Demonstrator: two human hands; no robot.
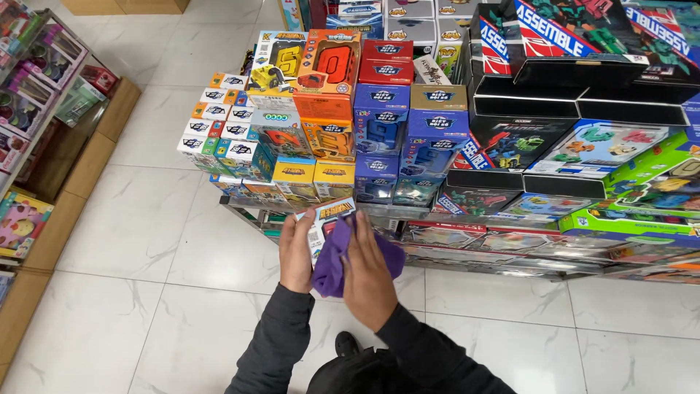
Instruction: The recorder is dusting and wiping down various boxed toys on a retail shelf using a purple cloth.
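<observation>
The left hand (295, 252) is curling around a small toy box (326, 222), gripping its side. The right hand (368, 273) is pressing a purple cloth (332, 266) flat against that box, maybe wiping it. Just past both hands, stacked toy boxes (379, 131) are crowding a metal shelf (467, 215).

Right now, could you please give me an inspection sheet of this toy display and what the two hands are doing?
Surface: metal display rack stacked with boxes, standing on white marbled floor tiles.
Job's things: small yellow and blue toy box; purple cloth pressed against it.
Clutter: stacked orange, blue and yellow toy boxes; large black and green toy boxes.
Hands: left hand grips the small box's left side; right hand presses the cloth to the box.
Cables: nothing seen.
Surroundings: wooden shelf of toys at left; black shoe below.
</observation>
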